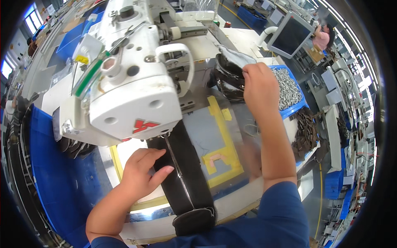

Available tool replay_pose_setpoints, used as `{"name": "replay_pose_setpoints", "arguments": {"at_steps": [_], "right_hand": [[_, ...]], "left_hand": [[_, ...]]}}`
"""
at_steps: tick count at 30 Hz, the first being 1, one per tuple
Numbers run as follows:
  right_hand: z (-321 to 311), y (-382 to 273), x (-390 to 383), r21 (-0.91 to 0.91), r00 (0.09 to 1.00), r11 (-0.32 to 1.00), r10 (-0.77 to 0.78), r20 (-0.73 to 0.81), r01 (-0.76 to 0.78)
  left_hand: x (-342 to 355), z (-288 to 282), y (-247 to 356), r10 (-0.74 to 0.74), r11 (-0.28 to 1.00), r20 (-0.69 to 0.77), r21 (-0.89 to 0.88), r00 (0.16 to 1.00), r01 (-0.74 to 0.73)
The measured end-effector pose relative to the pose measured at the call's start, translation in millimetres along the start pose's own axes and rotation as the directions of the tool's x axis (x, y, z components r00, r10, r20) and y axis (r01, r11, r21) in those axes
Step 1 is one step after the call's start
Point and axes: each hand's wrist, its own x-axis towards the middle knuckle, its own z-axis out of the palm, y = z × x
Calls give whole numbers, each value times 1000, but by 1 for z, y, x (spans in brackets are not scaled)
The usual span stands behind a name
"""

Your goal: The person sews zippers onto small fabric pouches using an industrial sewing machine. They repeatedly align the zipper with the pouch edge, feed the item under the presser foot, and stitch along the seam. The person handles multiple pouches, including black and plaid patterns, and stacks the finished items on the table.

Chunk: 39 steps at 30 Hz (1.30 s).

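A long black strap with a metal zipper (182, 173) lies on the sewing table, running from under the white sewing machine head (132, 87) toward me, ending in a small black pouch at the table edge. My left hand (142, 171) lies flat on the strap's left side, fingers spread. My right hand (259, 84) reaches far right and pinches a piece from a pile of black and pale fabric parts (229, 74).
A blue tray of metal rings (289, 89) sits right of the pile. Yellow tape (225, 144) marks the metal table plate. A blue bin (58, 173) is at my left, brown leather pieces (306, 132) at the right. A grey monitor (290, 35) stands behind; another person works far back.
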Motion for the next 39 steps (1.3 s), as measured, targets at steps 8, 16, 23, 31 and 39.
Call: {"name": "replay_pose_setpoints", "arguments": {"at_steps": [8, 16, 23, 31, 39], "right_hand": [[-83, -132, -53, 863, 176, 474, -878, 446, 176], [-21, -123, -59, 784, 579, 607, -689, 436, 132], [8, -123, -73, 747, 717, 625, -626, 307, 226], [-5, -132, -73, 843, 811, 469, -581, 70, 263], [-5, -126, -75, 780, 766, 424, -633, -109, 461]], "left_hand": [[-12, 13, -25, -27, 985, -197, -171, 980, -7], [-8, 13, -15, -38, 999, -49, -18, 998, 37], [-11, 14, -18, 115, 992, -166, 69, 980, -104], [-18, 10, -13, 245, 967, -251, -3, 937, -254], [-16, 0, -7, 46, 918, -166, -382, 985, -108]]}}
